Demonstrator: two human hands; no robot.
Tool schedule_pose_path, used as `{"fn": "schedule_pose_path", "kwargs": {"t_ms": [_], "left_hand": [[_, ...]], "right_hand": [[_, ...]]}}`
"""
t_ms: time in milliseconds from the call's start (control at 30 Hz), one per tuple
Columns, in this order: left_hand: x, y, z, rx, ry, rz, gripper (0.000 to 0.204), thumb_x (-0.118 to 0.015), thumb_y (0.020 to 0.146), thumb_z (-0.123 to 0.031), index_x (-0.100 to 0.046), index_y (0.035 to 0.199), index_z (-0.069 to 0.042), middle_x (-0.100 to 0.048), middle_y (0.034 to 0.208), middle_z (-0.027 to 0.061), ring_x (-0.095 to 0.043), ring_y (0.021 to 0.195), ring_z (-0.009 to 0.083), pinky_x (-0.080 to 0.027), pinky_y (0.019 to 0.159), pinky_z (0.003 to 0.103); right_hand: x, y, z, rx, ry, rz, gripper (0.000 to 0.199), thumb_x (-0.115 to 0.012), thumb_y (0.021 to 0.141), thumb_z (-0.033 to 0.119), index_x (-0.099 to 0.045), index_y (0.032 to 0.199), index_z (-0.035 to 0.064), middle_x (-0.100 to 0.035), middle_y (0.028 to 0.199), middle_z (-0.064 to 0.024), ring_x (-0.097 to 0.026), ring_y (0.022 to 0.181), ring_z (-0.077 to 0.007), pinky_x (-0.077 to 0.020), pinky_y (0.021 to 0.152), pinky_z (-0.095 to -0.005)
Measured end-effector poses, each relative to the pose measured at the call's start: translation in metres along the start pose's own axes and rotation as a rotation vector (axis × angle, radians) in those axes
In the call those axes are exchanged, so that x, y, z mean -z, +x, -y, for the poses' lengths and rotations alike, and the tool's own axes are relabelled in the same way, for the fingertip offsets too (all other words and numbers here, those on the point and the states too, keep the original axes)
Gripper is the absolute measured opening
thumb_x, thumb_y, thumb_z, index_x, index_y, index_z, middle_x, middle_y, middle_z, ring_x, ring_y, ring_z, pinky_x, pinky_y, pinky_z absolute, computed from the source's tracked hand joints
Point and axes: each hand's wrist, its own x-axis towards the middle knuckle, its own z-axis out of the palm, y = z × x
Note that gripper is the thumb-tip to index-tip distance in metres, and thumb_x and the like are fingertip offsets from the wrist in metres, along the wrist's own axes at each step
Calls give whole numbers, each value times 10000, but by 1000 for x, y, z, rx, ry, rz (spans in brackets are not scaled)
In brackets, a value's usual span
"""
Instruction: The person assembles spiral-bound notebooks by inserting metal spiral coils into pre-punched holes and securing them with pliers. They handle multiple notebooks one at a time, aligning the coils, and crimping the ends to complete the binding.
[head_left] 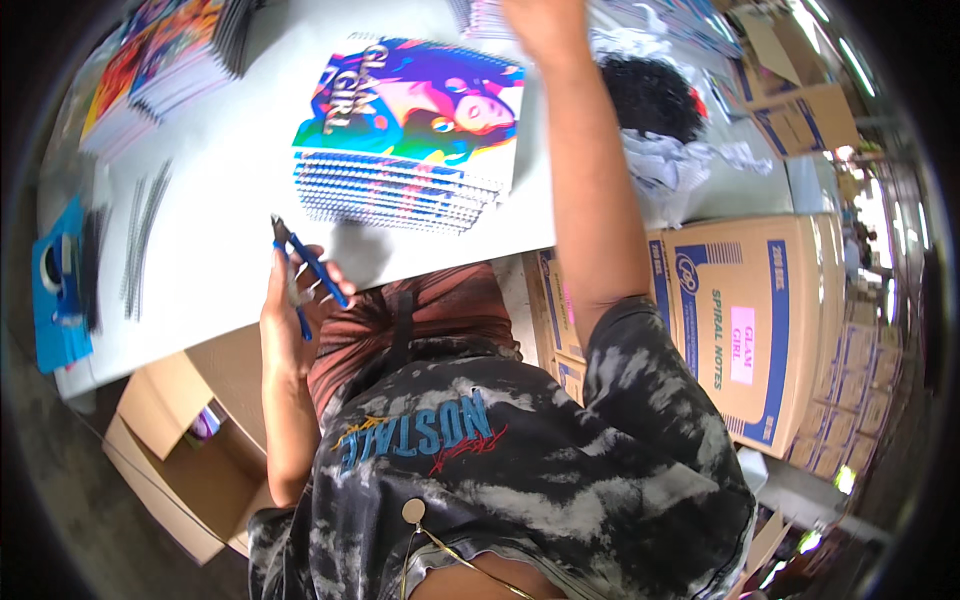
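A pair of blue-handled cutting pliers [317, 265] rests in my left hand [285, 310], its dark jaws pointing away from me over the table's near edge. The fingers curl loosely around the handles. In front of me lies a neat stack of spiral notebooks [405, 110] with a colourful illustrated cover, the wire-bound edges facing me. My right arm stretches far across the table, past the stack's right side. Only part of my right hand [545, 20] shows at the top edge, next to another pile of notebooks [487, 18]; its fingers are out of the picture.
More notebook stacks [185, 60] stand at the far left of the white table [215, 190]. Loose black spiral wires [146, 240] and a blue tape dispenser [65, 275] lie left. A black tangled bundle [650, 98] sits right. Cardboard boxes [750, 330] stand right; an open one [190, 450] lower left.
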Motion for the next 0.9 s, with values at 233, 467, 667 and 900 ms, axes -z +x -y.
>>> {"fn": "schedule_pose_path", "kwargs": {"t_ms": [233, 467, 667, 900], "left_hand": [[14, -3, 8, 6, 26, -59, 487, -365, 935, -481, -475, 1081, -30, -566, 835, 112, -584, 736, 232, -474, 666, 366], [7, -10, 10, 4, 42, -117, 485, -380, 934, -469, -465, 1083, -15, -569, 799, 103, -594, 721, 219, -478, 668, 321], [14, -11, 11, -19, 58, -117, 475, -394, 928, -473, -477, 1085, -33, -563, 833, 107, -583, 742, 220, -471, 662, 350], [11, -12, 5, -13, 33, -113, 540, -364, 919, -518, -462, 1124, -29, -540, 833, 100, -557, 739, 229, -454, 685, 347]], "right_hand": [[235, -17, -44, -126, -754, -392, 273, -755, 723, 236, -664, 816, -4, -655, 756, -25, -568, 697, -57, -446, 647, -202], [295, -11, -44, -402, -1262, -244, 314, -675, 754, 374, -702, 878, 87, -676, 773, -51, -623, 739, -158, -461, 712, -290], [247, 0, -33, -337, -1483, -109, 261, -657, 763, 333, -699, 921, 131, -681, 841, -82, -647, 792, -206, -471, 722, -304], [44, -57, 32, -98, -600, 257, 217, -659, 795, 209, -673, 945, 53, -664, 865, -111, -633, 716, -228, -481, 699, -313]]}}
